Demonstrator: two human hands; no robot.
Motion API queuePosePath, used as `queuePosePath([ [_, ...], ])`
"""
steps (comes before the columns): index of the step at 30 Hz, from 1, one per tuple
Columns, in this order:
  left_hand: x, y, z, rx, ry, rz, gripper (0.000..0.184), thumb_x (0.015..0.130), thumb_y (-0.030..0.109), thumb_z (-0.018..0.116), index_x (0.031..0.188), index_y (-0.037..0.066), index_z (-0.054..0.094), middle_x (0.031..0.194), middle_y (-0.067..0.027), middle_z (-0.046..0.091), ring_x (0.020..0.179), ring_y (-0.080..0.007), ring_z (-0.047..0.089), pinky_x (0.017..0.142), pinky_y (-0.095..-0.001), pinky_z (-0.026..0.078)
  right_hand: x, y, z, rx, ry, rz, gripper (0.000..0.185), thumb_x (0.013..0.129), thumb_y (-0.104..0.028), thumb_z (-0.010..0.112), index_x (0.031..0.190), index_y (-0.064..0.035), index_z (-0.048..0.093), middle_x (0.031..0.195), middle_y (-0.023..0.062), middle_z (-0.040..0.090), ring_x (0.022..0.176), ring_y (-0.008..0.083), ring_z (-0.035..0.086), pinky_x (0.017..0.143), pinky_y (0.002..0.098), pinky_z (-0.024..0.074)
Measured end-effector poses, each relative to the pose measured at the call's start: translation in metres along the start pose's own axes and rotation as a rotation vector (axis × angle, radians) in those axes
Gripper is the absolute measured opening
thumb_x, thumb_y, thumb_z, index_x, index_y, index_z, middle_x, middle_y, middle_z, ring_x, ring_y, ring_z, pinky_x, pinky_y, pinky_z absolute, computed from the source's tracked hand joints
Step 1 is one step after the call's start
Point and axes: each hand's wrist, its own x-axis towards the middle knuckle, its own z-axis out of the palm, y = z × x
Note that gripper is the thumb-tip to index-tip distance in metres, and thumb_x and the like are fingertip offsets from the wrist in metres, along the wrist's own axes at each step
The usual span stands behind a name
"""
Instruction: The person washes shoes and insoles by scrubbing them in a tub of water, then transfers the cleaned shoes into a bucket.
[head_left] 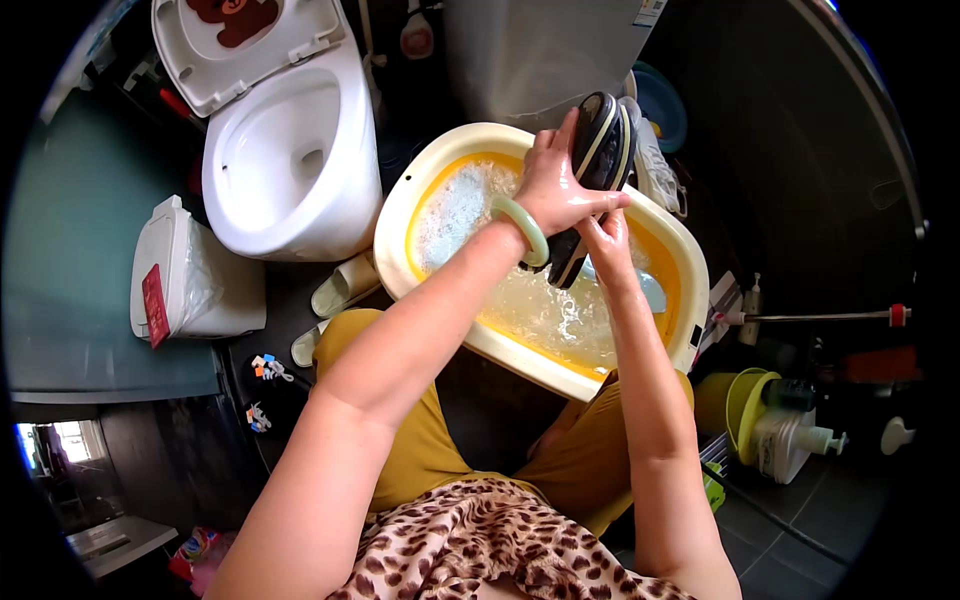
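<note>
One dark shoe (604, 150) tilts above the foamy water (555, 320) in a cream-and-yellow tub (394, 235). The right hand (606, 240) grips its side, partly hidden behind the left thumb. The left hand (562, 185), a pale green bangle (523, 226) at its wrist, spreads its fingers against the shoe. Beside the tub's far rim stands a white shoe (656, 172); the toilet (350, 190) is to the left.
</note>
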Motion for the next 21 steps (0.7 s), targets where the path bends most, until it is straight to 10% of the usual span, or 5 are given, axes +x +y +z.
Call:
queuePosePath([
  [3,-0.010,0.008,0.008,-0.302,0.185,-0.093,0.095,0.059,0.033,0.087,0.130,-0.001,0.035,0.119,-0.0241,0.049,0.110,-0.0372,0.052,0.101,-0.0415,0.040,0.009,0.014,0.000,-0.344,0.015,-0.198,0.062,0.089,-0.014,0.061,0.141,-0.0019,0.029,0.129,0.0089,0.048,0.114,0.0144,0.047,0.096,0.0283,0.0398],
  [6,-0.011,0.007,0.003,-0.342,0.250,-0.195,0.073,0.066,0.023,0.080,0.121,-0.004,0.041,0.108,-0.0203,0.059,0.096,-0.0295,0.063,0.087,-0.0352,0.050,0.010,-0.006,-0.006,-0.299,-0.172,-0.117,0.095,0.080,-0.031,0.069,0.150,-0.0107,0.010,0.155,0.0172,0.011,0.145,0.0279,0.006,0.114,0.0392,0.0157],
  [14,0.003,-0.024,-0.024,-0.753,0.226,-0.206,0.037,0.074,0.008,0.068,0.106,-0.001,0.053,0.096,-0.0095,0.063,0.083,-0.0151,0.061,0.077,-0.0282,0.051,0.002,-0.018,-0.023,-0.114,-0.094,0.350,0.118,0.065,-0.039,0.082,0.150,-0.0099,0.006,0.152,0.0225,0.015,0.142,0.0339,0.016,0.114,0.0473,0.0157],
  [21,0.007,0.000,-0.045,-0.963,0.093,-0.255,0.045,0.076,0.014,0.069,0.114,0.001,0.048,0.099,-0.0097,0.059,0.090,-0.0169,0.060,0.080,-0.0276,0.051,-0.011,-0.026,-0.002,0.326,-0.102,0.320,0.092,0.070,-0.022,0.081,0.143,-0.0050,0.026,0.133,0.0128,0.047,0.125,0.0239,0.043,0.108,0.0362,0.0271],
])
